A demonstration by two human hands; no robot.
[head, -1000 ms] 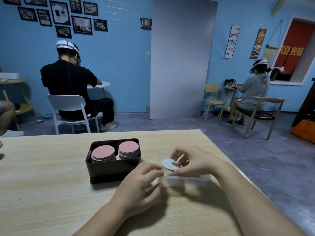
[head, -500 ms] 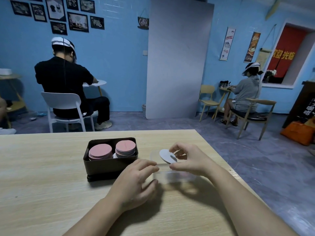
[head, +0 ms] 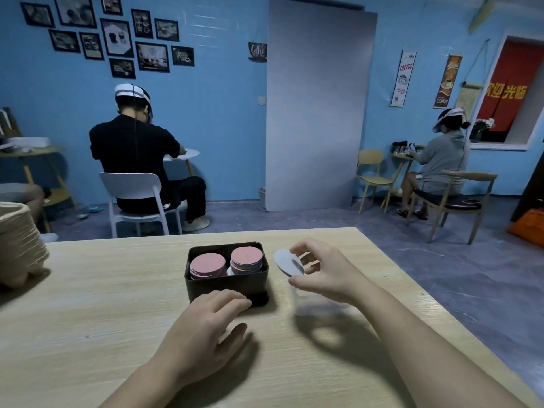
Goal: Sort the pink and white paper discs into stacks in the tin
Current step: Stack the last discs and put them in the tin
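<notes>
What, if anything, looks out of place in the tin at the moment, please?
Only one thing: white discs sit low between the left pink stack and the right pink stack in the tin; whether they form a stack of their own is hidden.

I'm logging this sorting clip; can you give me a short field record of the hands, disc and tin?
tin: two pink-topped stacks side by side
left hand: open, resting on table by tin's front
right hand: pinches white paper disc, tilted, right of tin
clear container: beneath right hand, blurred
</notes>
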